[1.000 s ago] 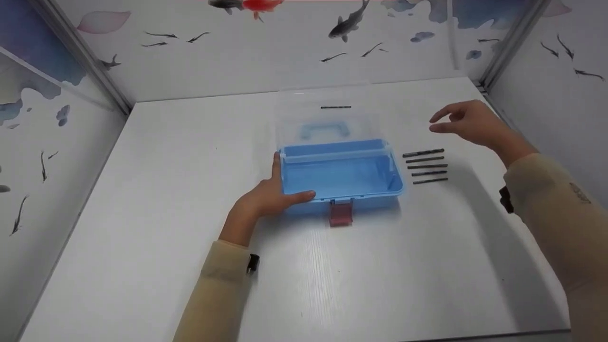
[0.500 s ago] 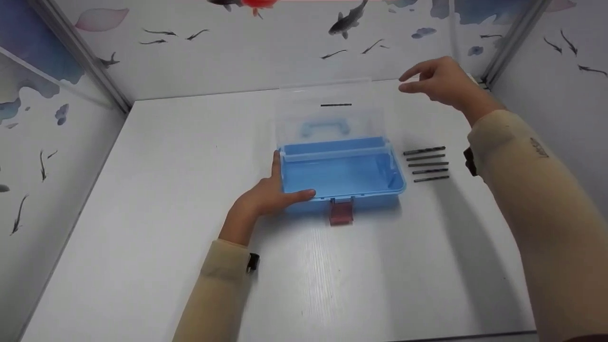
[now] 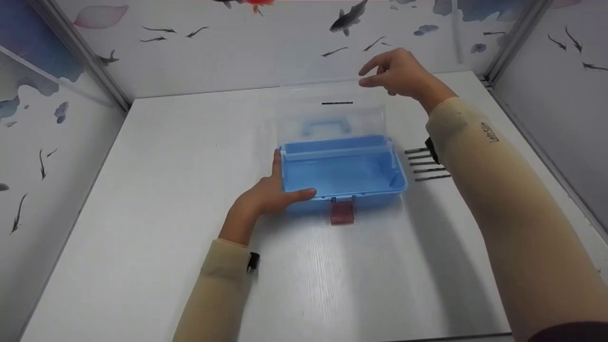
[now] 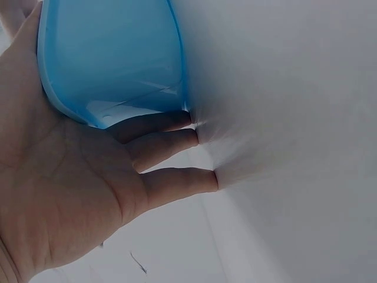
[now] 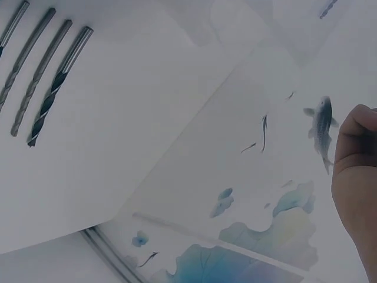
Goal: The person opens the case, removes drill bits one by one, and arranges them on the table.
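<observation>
A blue plastic toolbox (image 3: 339,202) stands with its clear lid (image 3: 294,107) swung back and a red latch (image 3: 342,212) hanging in front. My left hand (image 3: 260,198) rests against its left front corner. The thumb lies over the front rim, and in the left wrist view straight fingers (image 4: 177,184) reach down beside the wall. My right hand (image 3: 401,73) hovers at the lid's far edge, thumb and index finger slightly apart, nothing visible between them. A dark drill bit (image 3: 337,103) shows at the lid; I cannot tell whether it lies on or behind it.
Several drill bits (image 3: 431,170) lie in a row right of the toolbox, partly covered by my right sleeve (image 3: 494,190). White panels with painted fish (image 3: 349,19) border the white table (image 3: 156,190) at the back and both sides.
My right hand has moved left, from above the row of drill bits and over to the lid's far edge. The left hand and the toolbox have stayed put.
</observation>
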A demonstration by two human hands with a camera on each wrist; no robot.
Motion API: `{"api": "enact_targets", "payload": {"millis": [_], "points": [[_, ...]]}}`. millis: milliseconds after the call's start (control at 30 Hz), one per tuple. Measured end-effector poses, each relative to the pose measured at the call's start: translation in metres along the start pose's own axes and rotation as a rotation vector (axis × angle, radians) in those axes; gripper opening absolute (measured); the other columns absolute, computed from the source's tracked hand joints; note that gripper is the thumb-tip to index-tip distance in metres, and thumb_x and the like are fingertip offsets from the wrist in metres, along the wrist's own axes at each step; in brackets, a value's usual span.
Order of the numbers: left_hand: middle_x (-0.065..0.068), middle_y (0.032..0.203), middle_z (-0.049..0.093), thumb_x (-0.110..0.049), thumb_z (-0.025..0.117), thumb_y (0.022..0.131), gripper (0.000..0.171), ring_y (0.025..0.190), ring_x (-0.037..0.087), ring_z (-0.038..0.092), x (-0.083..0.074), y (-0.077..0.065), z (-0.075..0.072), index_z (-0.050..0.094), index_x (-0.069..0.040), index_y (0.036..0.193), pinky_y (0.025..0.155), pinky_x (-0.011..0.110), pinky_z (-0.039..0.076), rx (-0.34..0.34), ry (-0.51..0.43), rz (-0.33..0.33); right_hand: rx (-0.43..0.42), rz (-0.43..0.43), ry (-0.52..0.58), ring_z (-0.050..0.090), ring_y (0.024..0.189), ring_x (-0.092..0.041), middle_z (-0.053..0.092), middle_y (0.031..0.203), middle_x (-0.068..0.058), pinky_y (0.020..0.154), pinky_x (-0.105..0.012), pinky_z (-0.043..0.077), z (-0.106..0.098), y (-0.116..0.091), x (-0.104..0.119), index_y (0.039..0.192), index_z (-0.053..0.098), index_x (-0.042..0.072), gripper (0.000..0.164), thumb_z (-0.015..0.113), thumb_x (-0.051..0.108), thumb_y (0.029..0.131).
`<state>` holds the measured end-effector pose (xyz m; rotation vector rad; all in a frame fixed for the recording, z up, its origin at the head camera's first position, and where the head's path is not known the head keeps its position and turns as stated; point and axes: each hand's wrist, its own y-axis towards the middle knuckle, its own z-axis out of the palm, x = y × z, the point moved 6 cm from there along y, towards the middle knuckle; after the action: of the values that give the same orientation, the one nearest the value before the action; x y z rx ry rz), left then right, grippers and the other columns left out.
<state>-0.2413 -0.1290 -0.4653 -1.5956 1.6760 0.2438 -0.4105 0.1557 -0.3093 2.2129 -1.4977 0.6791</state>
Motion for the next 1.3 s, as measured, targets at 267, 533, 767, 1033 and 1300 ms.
{"api": "enact_targets", "payload": {"millis": [267, 533, 767, 1033, 1300], "points": [[0.02, 0.171, 0.035, -0.082, 0.071, 0.08, 0.144, 0.151, 0.038, 0.047, 0.0, 0.0, 0.0, -0.029, -0.027, 0.166, 0.123, 0.056, 0.041, 0.006, -0.006, 0.016, 0.058, 0.026, -0.022, 0.052, 0.075, -0.019, 0.059, 0.088, -0.004, 0.075, -0.036, 0.049, 0.028, 0.013, 0.005, 0.136, 0.074, 0.022, 0.04, 0.071, 0.043, 0.102], [0.019, 0.172, 0.033, -0.082, 0.072, 0.079, 0.144, 0.152, 0.039, 0.044, 0.001, 0.001, 0.0, -0.028, -0.028, 0.166, 0.123, 0.058, 0.041, 0.002, -0.034, 0.018, 0.129, 0.049, -0.014, 0.053, 0.093, -0.023, 0.061, 0.106, -0.008, 0.081, -0.038, 0.047, 0.053, 0.022, 0.007, 0.135, 0.074, 0.018, 0.038, 0.073, 0.037, 0.102], [0.02, 0.172, 0.034, -0.084, 0.071, 0.079, 0.144, 0.153, 0.038, 0.045, 0.0, 0.001, 0.0, -0.028, -0.028, 0.166, 0.123, 0.057, 0.041, 0.007, -0.013, 0.003, 0.148, 0.048, -0.036, 0.057, 0.099, -0.026, 0.064, 0.117, -0.012, 0.087, -0.04, 0.05, 0.062, 0.021, 0.006, 0.135, 0.075, 0.017, 0.036, 0.072, 0.032, 0.103], [0.021, 0.171, 0.036, -0.085, 0.07, 0.079, 0.144, 0.153, 0.037, 0.047, 0.0, 0.0, -0.001, -0.029, -0.028, 0.166, 0.123, 0.055, 0.041, 0.005, 0.012, -0.009, 0.161, 0.052, -0.102, 0.063, 0.124, -0.036, 0.065, 0.142, -0.019, 0.108, -0.053, 0.052, 0.062, 0.023, 0.008, 0.14, 0.071, 0.011, 0.039, 0.07, 0.028, 0.105], [0.021, 0.171, 0.036, -0.085, 0.071, 0.078, 0.144, 0.152, 0.038, 0.047, 0.0, 0.0, 0.0, -0.029, -0.028, 0.166, 0.123, 0.056, 0.041, 0.0, 0.004, -0.005, 0.164, 0.083, -0.249, 0.058, 0.14, -0.038, 0.063, 0.153, -0.016, 0.115, -0.059, 0.048, 0.064, 0.027, 0.006, 0.137, 0.074, 0.012, 0.037, 0.07, 0.029, 0.104]]}}
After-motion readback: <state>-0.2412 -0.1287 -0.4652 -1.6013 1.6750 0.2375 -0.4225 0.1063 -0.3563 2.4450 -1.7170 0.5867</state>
